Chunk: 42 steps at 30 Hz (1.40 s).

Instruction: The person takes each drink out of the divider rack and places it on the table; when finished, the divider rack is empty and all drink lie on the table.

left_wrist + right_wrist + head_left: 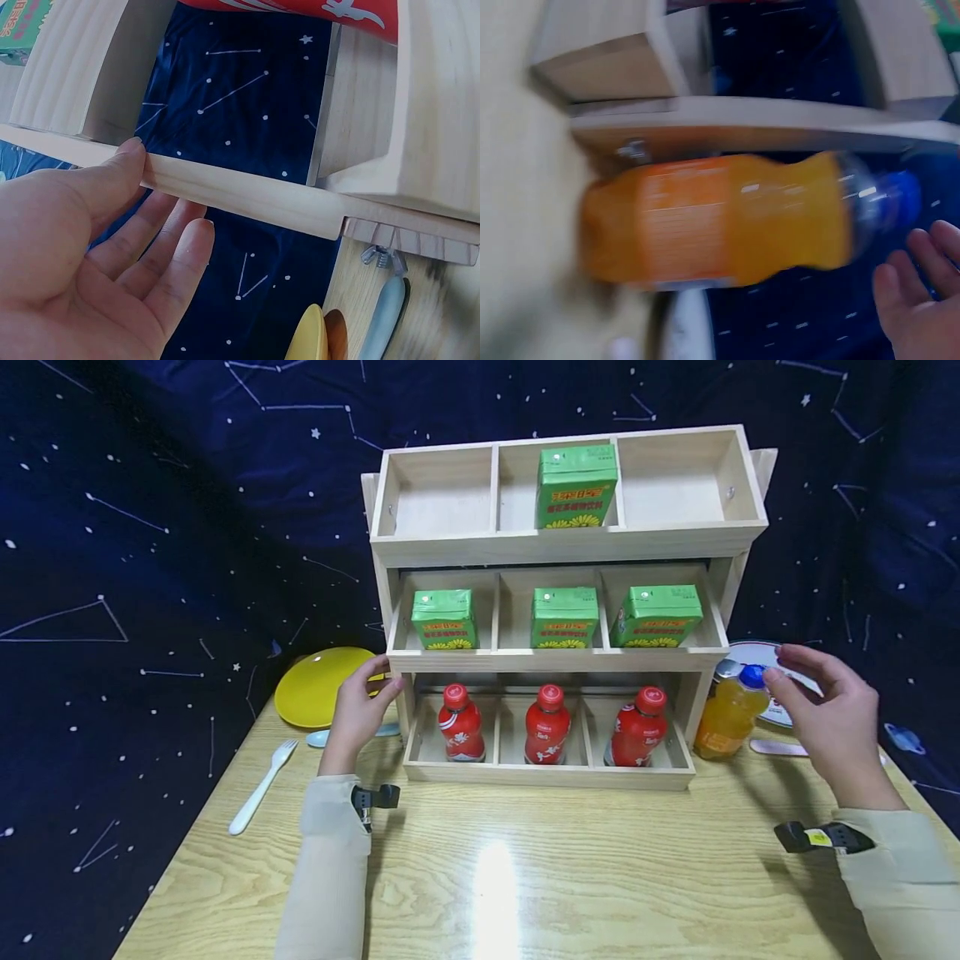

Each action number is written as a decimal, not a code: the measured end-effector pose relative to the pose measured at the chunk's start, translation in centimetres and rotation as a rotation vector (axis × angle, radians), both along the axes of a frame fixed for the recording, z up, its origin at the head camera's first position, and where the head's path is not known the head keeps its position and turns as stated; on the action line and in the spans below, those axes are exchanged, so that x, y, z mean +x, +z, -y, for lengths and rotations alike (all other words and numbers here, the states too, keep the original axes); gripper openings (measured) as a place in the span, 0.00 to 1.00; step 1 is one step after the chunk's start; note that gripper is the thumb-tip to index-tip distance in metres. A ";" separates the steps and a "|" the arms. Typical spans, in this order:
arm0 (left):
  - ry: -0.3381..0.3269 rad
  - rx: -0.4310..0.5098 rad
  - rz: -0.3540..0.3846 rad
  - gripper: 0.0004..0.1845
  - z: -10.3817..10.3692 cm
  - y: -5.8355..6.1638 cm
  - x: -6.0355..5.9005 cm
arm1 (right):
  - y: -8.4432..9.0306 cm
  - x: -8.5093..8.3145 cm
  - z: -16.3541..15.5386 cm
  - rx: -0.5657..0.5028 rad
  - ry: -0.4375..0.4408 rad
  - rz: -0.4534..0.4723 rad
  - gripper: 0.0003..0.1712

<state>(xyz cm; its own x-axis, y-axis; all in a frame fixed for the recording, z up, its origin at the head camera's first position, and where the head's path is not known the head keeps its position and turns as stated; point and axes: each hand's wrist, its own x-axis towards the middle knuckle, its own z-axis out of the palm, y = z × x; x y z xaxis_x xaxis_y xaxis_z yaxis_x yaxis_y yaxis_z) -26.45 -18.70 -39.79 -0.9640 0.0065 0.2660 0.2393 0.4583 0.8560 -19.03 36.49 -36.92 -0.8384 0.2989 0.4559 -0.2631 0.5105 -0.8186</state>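
Observation:
A three-tier wooden shelf (555, 547) stands on the table. One green carton (576, 485) fills the top middle compartment, three green cartons (564, 617) sit in the middle tier, and three red bottles (547, 724) stand below. My left hand (375, 681) rests on the shelf's left post; in the left wrist view its thumb (124, 161) lies on a wooden rail (247, 199) with the fingers straight. An orange bottle (726, 717) with a blue cap stands just right of the shelf. My right hand (787, 681) hovers by the cap, fingers (922, 277) spread, holding nothing.
A yellow plate (318, 687), a white fork (258, 785) and a pale blue spoon (318, 737) lie left of the shelf. A white plate (765, 653) and a pale utensil (776, 747) lie behind the orange bottle. A starry dark cloth hangs all around.

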 end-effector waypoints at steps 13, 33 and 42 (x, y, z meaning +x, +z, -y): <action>0.010 0.009 0.010 0.25 -0.1 0.2 0.1 | 11.8 0.8 5.4 0.098 0.049 -0.419 0.22; 0.010 0.018 0.026 0.25 -0.1 -0.1 0.3 | 20.1 -5.6 15.5 0.199 0.410 -0.199 0.33; 0.011 0.025 0.021 0.24 -0.2 0.1 0.2 | 21.1 -7.7 17.3 0.239 0.492 -0.033 0.38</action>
<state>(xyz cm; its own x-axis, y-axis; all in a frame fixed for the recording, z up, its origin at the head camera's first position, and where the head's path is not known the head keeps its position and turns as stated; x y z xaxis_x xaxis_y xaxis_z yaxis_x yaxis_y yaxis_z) -26.27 -18.55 -39.72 -0.9693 -0.0108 0.2455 0.2160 0.4391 0.8721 -26.70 19.24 -15.80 -0.8371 -0.2398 0.4918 -0.5415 0.4912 -0.6823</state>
